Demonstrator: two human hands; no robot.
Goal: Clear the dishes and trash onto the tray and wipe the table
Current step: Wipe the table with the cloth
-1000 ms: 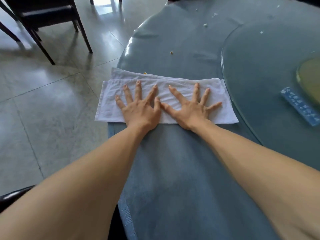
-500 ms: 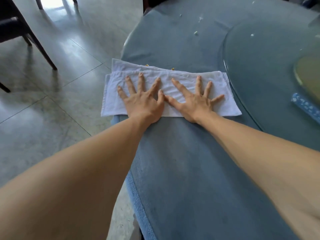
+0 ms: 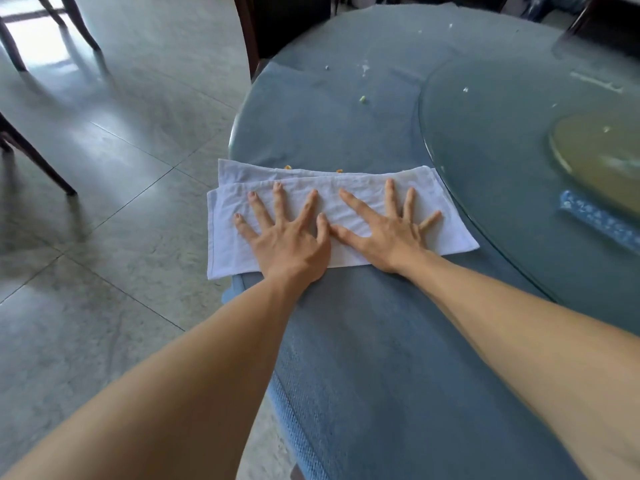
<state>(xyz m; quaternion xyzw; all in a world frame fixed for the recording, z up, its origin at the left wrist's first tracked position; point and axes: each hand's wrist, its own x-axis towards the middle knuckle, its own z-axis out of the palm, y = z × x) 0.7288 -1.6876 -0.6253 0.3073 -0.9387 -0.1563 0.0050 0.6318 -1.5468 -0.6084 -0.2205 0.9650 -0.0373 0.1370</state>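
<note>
A folded white cloth (image 3: pixel 349 199) lies flat on the round table with its blue tablecloth (image 3: pixel 363 341), and the cloth's left end hangs over the table edge. My left hand (image 3: pixel 291 244) and my right hand (image 3: pixel 384 233) press down on it side by side, fingers spread and straight, thumbs almost touching. Small yellow crumbs (image 3: pixel 288 167) sit right at the cloth's far edge. More white and green scraps (image 3: pixel 362 98) are scattered farther along the table.
A glass turntable (image 3: pixel 502 133) covers the table's right part, with a blue patterned packet (image 3: pixel 599 220) lying on it. A dark chair (image 3: pixel 277 26) stands at the far edge. Other chair legs (image 3: pixel 38 161) stand on the tiled floor to the left.
Both hands have pushed the cloth farther along the table, away from me. The crumbs that lay ahead of it are now at its far edge.
</note>
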